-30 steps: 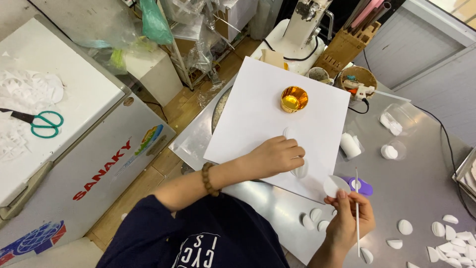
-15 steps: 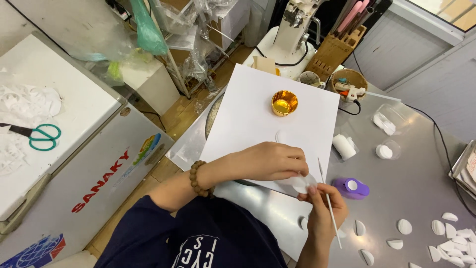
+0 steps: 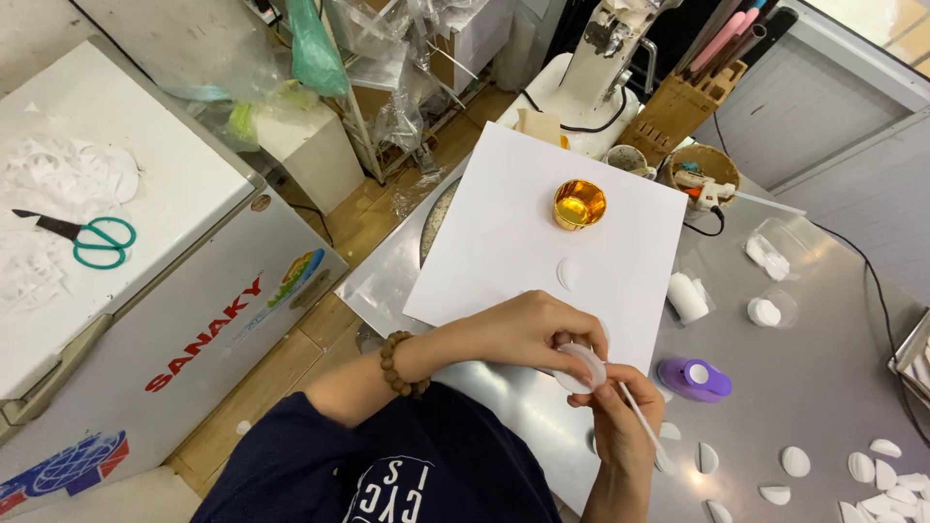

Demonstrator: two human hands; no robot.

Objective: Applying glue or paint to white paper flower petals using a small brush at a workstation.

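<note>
Since a second ago the two hands have come together at the near edge of the large white paper sheet [image 3: 523,232]. The left hand [image 3: 528,329] pinches a small round white paper petal [image 3: 581,366] between its fingertips, over the steel table [image 3: 804,387]. The right hand [image 3: 620,416] touches the petal and grips a thin white stick [image 3: 644,426]. A purple paper punch [image 3: 694,379] sits just beside them; a shiny gold foil cup [image 3: 579,203] stands farther up the sheet.
</note>
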